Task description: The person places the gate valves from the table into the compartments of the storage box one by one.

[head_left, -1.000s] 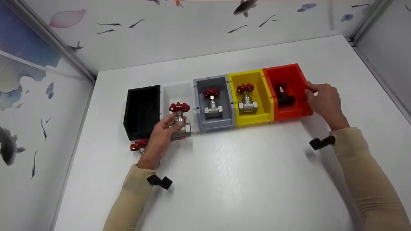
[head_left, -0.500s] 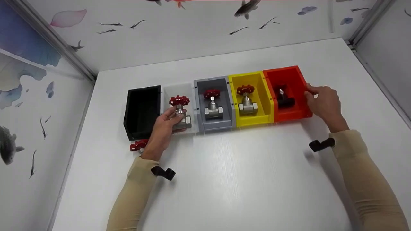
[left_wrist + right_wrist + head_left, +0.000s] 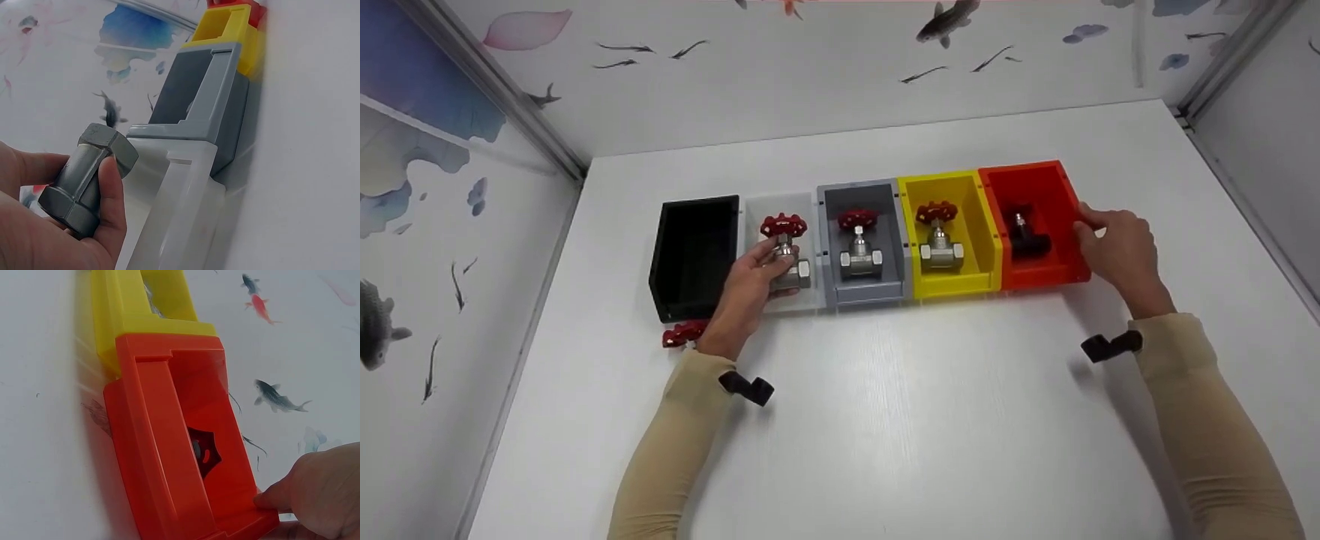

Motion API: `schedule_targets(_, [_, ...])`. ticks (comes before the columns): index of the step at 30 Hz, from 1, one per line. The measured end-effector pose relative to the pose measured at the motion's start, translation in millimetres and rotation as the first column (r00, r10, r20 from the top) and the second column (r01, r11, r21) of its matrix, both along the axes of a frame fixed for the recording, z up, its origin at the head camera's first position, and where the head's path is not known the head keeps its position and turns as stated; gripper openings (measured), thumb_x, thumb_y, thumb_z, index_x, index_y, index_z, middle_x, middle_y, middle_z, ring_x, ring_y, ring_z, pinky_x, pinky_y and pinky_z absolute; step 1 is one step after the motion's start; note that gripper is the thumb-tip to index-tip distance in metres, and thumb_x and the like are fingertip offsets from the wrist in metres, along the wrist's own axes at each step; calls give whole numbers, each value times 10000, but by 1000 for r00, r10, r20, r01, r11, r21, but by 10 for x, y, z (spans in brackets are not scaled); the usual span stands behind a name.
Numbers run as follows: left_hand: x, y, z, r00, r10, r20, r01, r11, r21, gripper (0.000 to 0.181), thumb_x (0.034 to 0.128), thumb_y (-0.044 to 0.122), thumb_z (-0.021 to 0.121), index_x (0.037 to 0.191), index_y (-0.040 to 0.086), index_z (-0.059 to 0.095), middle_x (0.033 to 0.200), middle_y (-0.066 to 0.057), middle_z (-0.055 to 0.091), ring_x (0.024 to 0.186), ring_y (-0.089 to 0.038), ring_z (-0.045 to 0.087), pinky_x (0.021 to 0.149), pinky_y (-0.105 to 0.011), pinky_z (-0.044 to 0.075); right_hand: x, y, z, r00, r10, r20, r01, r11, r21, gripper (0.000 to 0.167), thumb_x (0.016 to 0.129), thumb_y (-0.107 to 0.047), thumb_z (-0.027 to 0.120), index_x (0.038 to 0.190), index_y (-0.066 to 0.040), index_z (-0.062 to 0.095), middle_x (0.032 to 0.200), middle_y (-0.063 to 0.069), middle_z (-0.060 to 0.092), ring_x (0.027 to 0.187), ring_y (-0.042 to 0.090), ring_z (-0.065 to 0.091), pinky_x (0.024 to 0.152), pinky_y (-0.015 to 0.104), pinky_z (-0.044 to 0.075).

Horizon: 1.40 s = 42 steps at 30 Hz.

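Note:
In my left hand point(image 3: 746, 289) I grip a metal valve point(image 3: 84, 174) by its neck and body, its red handwheel point(image 3: 784, 225) pointing away from me. The valve is over the white bin point(image 3: 188, 197); whether it touches the bin's floor I cannot tell. My right hand point(image 3: 1121, 251) pinches the right wall of the red bin point(image 3: 1039, 274) between thumb and fingers. A black-bodied valve point(image 3: 1030, 244) lies in that bin. Similar steel valves lie in the grey bin and the yellow bin: one valve point(image 3: 861, 261) in grey, another valve point(image 3: 942, 253) in yellow.
The grey bin point(image 3: 864, 294), yellow bin point(image 3: 958, 285) and black bin point(image 3: 690, 259) stand in one row with the white and red ones. Another red handwheel point(image 3: 682, 334) shows before the black bin, partly behind my left wrist. Printed wall panels point(image 3: 810, 90) border the white table point(image 3: 900, 420).
My left hand has moved forward, away from me, carrying the valve from the white bin's front edge to farther over the bin. My right hand stays on the red bin.

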State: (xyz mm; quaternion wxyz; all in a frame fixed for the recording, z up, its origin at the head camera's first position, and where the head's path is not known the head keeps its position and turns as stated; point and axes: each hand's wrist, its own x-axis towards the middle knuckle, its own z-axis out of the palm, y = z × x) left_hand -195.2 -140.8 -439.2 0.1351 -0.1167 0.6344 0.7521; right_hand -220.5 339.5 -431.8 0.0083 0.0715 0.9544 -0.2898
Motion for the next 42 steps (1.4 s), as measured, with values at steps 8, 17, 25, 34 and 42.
schedule_targets(8, [-75,1,-40,1000,-13,-11,12,1000,-18,560,1011,107,555,1532,87,352,1491,-90,478,1254,-218,524,847,-339,568,20,7,-19,1000,9,-30,-9,1000,2,444,1039,-226,483,1456,-84,424,1402,291,511,883,323,524,582,273,445])
schedule_targets(17, [-150,50,-71,1000,-1,6,2,1000,-22,571,1002,107,575,1529,84,357,1492,-90,467,1226,-214,537,857,-338,562,22,2,-6,999,8,-40,-7,1000,4,444,1038,-222,488,1455,-85,425,1393,287,522,846,312,522,574,269,447])
schedule_targets(25, [-239,90,-70,1000,7,19,-6,1000,-21,591,999,109,578,1537,90,337,1473,-78,488,1131,-204,568,891,-380,548,14,-4,0,1000,-5,-10,4,1000,-7,453,1044,-258,479,1465,-107,409,1428,290,486,956,350,523,621,275,453])
schedule_targets(34, [-303,96,-72,1000,9,24,-7,999,-43,572,1008,116,565,1534,88,342,1471,-86,487,1158,-199,547,890,-370,543,13,-4,6,1000,-6,3,6,1000,7,457,1044,-253,484,1468,-105,400,1424,292,485,879,315,506,601,296,452])
schedule_targets(42, [-389,100,-114,998,30,57,-25,996,-86,582,1002,112,561,1539,91,337,1488,-91,469,1164,-193,532,813,-306,545,13,17,-16,997,29,-76,-26,999,40,428,1031,-202,486,1436,-65,452,1394,294,509,799,306,497,556,320,409])
